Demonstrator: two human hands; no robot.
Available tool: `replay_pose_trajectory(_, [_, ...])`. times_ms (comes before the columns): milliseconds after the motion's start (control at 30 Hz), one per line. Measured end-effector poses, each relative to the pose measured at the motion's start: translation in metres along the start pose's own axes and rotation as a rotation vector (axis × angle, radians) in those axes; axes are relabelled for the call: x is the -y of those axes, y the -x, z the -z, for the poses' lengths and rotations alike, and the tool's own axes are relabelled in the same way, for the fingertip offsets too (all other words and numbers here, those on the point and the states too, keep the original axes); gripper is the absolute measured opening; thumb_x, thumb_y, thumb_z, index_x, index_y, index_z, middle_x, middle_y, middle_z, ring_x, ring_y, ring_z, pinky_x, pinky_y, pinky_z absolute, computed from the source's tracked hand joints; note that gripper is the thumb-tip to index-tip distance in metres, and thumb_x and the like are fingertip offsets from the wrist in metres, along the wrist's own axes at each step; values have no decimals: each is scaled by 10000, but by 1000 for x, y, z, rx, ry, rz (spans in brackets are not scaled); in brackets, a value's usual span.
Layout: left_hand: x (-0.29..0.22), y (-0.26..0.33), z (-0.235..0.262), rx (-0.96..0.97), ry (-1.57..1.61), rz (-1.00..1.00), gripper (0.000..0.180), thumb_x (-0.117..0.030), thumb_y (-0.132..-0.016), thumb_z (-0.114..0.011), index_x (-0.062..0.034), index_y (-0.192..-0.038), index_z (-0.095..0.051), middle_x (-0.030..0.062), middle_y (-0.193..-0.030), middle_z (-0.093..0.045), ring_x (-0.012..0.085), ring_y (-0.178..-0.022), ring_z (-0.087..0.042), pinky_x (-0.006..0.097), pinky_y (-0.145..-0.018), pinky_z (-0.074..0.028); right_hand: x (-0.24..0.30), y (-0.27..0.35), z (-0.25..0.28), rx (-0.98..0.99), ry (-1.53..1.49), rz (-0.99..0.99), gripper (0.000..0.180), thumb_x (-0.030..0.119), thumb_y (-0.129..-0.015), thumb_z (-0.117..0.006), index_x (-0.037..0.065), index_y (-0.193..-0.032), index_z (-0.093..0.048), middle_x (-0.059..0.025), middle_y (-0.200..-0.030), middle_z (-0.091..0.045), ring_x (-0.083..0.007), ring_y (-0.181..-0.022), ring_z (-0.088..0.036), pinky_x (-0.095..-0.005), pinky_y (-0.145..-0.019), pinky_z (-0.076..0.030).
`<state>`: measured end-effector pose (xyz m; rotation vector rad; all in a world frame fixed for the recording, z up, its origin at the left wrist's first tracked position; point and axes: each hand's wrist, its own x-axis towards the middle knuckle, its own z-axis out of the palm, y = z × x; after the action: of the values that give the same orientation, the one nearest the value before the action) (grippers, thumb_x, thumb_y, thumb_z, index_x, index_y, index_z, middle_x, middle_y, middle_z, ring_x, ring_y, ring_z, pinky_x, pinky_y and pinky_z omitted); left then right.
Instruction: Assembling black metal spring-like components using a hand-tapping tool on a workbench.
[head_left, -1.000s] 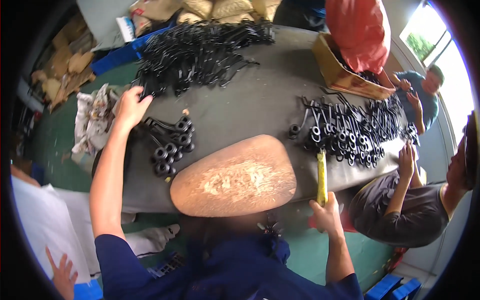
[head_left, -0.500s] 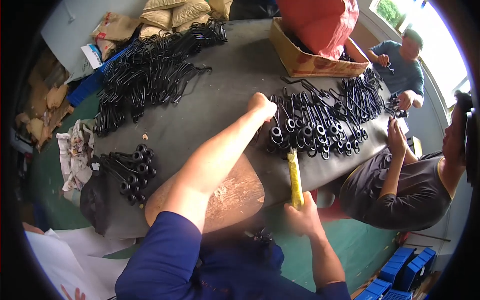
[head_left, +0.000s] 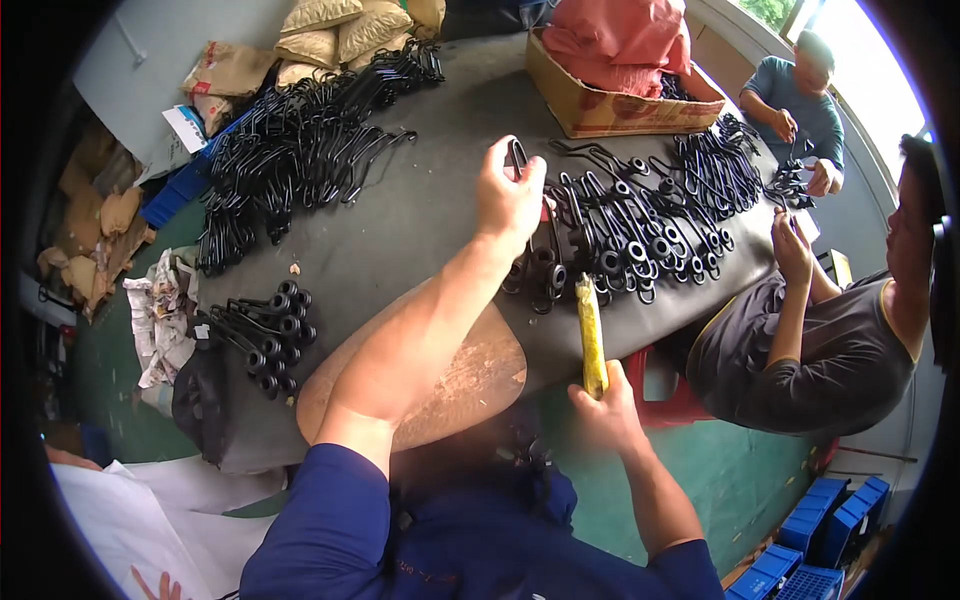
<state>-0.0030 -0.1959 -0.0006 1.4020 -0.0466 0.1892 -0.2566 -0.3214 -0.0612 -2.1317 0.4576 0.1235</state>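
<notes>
My left hand [head_left: 510, 200] is closed round a black metal rod; a looped end [head_left: 516, 156] shows above the fingers. It is raised beside the left edge of a pile of black rods with ring ends [head_left: 630, 235]. My right hand [head_left: 607, 405] grips a stick-like tool wrapped in yellow [head_left: 591, 335] by its lower end. The tool's upper tip is close to the near side of that pile. Under my left forearm is a worn wooden board [head_left: 475, 365] at the table's near edge.
On the dark table [head_left: 440, 200], ring-ended rods [head_left: 270, 335] lie at left and a heap of black hooks [head_left: 300, 150] farther back. A cardboard box [head_left: 640, 118] holds a red bag [head_left: 620, 45]. Two people [head_left: 815, 350] [head_left: 800, 110] work at the right. Blue crates [head_left: 815, 515] stand lower right.
My left hand has come up from the pile's left edge, and a black loop now shows above its fingers. My right hand keeps its hold on the yellow-wrapped tool. The red bag sits lower.
</notes>
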Motion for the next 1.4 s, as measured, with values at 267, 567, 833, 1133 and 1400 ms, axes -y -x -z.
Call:
replay_pose_trajectory(267, [48,-1,50,-150,235,359,158,-145,-949,-552,0,-950,-490,115,-804,-572,250,-579,-633,402,-515,-592,-5,5,-2,122,-391,-104,322,137,-815,-714,26,-962,-451,-24,-693,-528,-105,-542,-535,-275,-487,-468])
replay_pose_trajectory(567, [-48,49,157,-26,162,156,159,-187,-976,-556,-39,-1030,-536,75,-849,-604,145,-529,-605,274,-425,-504,-16,17,-18,217,-603,-107,302,70,-800,-713,49,-976,-468,-24,-736,-556,-114,-575,-576,-275,-528,-515])
replay_pose_trajectory(833, [-69,130,212,334,-535,-438,157,-59,-945,-590,13,-1081,-560,36,-793,-634,89,-621,-629,218,-558,-513,78,70,-10,487,-722,142,350,162,-829,-728,19,-1040,-488,-64,-800,-604,-140,-669,-607,-283,-616,-506])
replay_pose_trajectory(1133, [-78,137,210,353,-514,-656,134,-7,-877,-667,15,-994,-607,72,-733,-620,98,-594,-564,252,-537,-470,51,79,-66,545,-376,-265,295,247,-887,-672,27,-981,-500,-42,-721,-588,-143,-564,-589,-278,-505,-487])
replay_pose_trajectory(1400, [-98,121,229,427,-565,-412,107,-87,-858,-648,2,-814,-611,90,-640,-611,125,-545,-547,294,-524,-434,108,120,-53,334,-663,775,353,128,-740,-698,-5,-1015,-521,-66,-712,-609,-158,-598,-593,-297,-542,-483])
